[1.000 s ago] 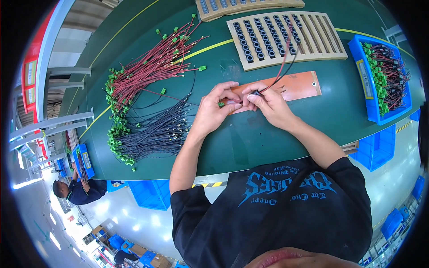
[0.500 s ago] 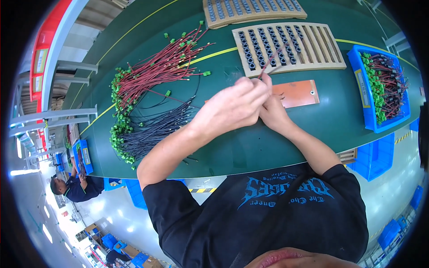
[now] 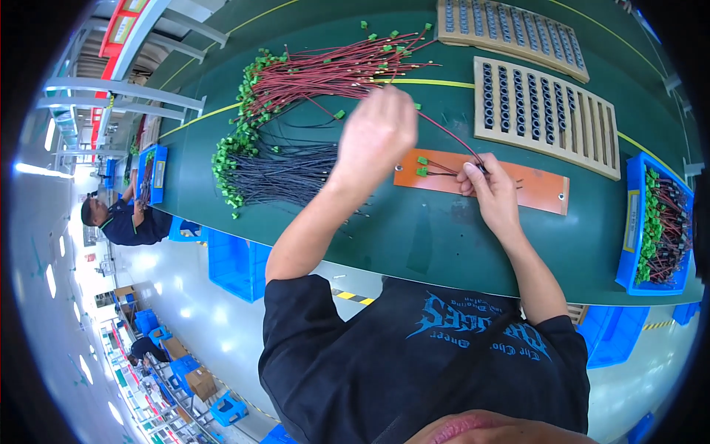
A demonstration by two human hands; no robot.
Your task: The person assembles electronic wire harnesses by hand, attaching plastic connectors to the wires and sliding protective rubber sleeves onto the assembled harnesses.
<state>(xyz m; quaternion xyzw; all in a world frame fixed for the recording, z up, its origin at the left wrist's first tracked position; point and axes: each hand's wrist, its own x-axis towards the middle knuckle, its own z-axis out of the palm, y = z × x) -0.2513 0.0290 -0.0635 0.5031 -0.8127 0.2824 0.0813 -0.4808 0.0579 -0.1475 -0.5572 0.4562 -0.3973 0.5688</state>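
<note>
Surrounding hands [image 3: 492,192]: wires [image 3: 325,74], rack [image 3: 479,103], bin [image 3: 629,270]

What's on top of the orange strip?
Two green connectors show over the left part of the orange strip, their wires running to the right hand. That hand covers part of the middle; what lies beneath it cannot be seen.

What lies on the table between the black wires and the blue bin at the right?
In the head view, the orange board lies there, the right hand over it.
</note>
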